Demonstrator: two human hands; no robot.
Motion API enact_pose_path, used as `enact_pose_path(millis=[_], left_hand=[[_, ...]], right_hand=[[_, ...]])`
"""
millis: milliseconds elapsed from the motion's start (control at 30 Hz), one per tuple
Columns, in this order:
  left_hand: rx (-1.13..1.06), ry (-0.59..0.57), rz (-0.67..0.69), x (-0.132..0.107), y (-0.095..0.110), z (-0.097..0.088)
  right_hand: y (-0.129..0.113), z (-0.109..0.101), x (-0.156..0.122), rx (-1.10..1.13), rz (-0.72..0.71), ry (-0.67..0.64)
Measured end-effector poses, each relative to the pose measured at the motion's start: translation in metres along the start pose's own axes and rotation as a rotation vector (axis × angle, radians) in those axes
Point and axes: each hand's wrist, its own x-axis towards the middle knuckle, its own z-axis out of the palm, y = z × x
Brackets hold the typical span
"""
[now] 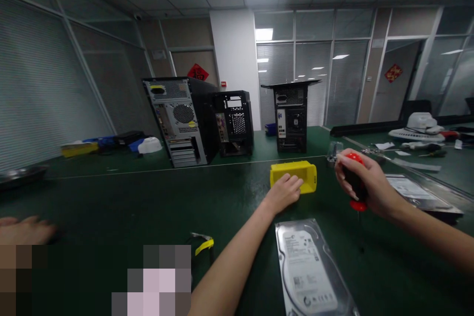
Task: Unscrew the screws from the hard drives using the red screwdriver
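My left hand (286, 192) is at the near edge of a small yellow plastic bin (310, 173). Its fingers curl over the rim into the bin, whose opening faces me; the thumb is hidden. In my right hand (374, 182) is a screwdriver (355, 177) with a red and black handle, its shaft pointing down above the table. A silver hard drive (309, 266) lies label up on the green table (237, 256), below and between my hands. Beyond my right wrist lie more hard drives (418, 192), partly covered by my forearm.
Several computer cases (181, 123) stand at the back. A clear container (334, 152) sits behind my right hand. Pliers with yellow grips (204, 244) lie left of my forearm. Another person's hand (25, 230) is at the left edge. White caps (422, 126) and tools lie far right.
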Motion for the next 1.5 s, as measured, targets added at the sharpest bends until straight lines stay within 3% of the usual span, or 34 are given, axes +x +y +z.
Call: enact_pose_path(millis=[167,300,367,433,500,533,600,700,767,867,1067,1300,1500], left_hand=[[0.114,0.041,-0.038,0.002,0.003,0.007],[0.125,0.066,-0.087,-0.001,0.001,0.013],[0.112,0.064,-0.111,-0.004,0.000,0.014],[0.092,0.056,-0.136,-0.009,0.001,0.013],[0.050,0.071,-0.192,-0.014,0.002,0.010],[0.004,0.094,-0.242,-0.018,0.002,0.008],[-0.158,0.155,-0.358,-0.025,0.004,0.003],[-0.498,0.260,-0.515,-0.034,0.008,-0.004],[-0.725,0.318,-0.604,-0.037,0.012,-0.005],[-1.049,0.330,-0.656,-0.038,0.018,-0.003],[-1.646,0.007,-0.519,-0.043,0.014,0.003],[-1.679,-0.207,-0.488,-0.047,0.007,-0.013],[-1.708,-0.200,-0.492,-0.048,0.008,-0.010]], right_hand=[[-0.009,0.001,0.002,0.070,-0.074,0.026],[-0.032,0.016,-0.012,-0.049,-0.327,-0.045],[-0.040,0.028,-0.027,-0.293,-0.588,-0.225],[-0.041,0.037,-0.041,-0.542,-0.869,-0.526],[-0.038,0.041,-0.049,-0.648,-1.001,-0.676],[-0.037,0.040,-0.050,-0.635,-1.002,-0.649],[-0.036,0.038,-0.048,-0.471,-0.904,-0.419],[-0.044,0.035,-0.038,-0.045,-0.593,-0.072],[-0.052,0.040,-0.031,0.181,-0.400,0.001],[-0.056,0.059,-0.024,0.329,-0.319,0.032],[-0.032,0.100,-0.005,0.367,-0.291,0.011],[-0.005,0.116,0.008,0.358,-0.222,0.016],[0.001,0.116,0.008,0.354,-0.194,-0.029]])
